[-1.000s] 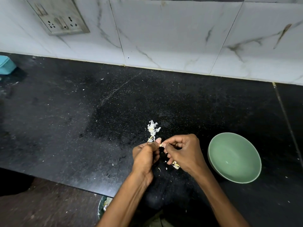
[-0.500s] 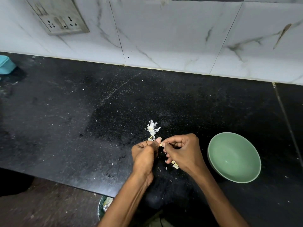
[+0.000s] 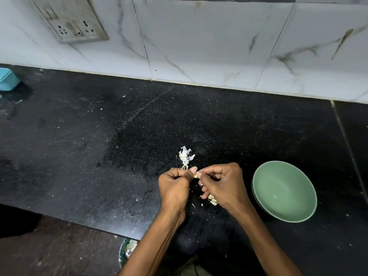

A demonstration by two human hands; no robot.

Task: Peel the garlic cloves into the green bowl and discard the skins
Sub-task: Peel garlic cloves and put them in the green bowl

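Observation:
Both hands meet over the black counter near its front edge. My left hand (image 3: 175, 186) and my right hand (image 3: 223, 184) pinch a small pale garlic clove (image 3: 196, 174) between their fingertips. A heap of white garlic skins (image 3: 185, 156) lies on the counter just beyond the hands. A few more garlic pieces (image 3: 212, 200) sit under my right hand. The green bowl (image 3: 284, 191) stands to the right of my right hand, and I see nothing inside it.
A black speckled countertop (image 3: 99, 146) runs to a white marble-tiled wall with a socket plate (image 3: 71, 20). A turquoise container (image 3: 8, 78) sits at the far left. Below the counter's front edge a bin (image 3: 127, 250) with scraps shows.
Hardly anything differs; the fingertips of both hands shift slightly on the clove. The bowl and the skin heap stay put.

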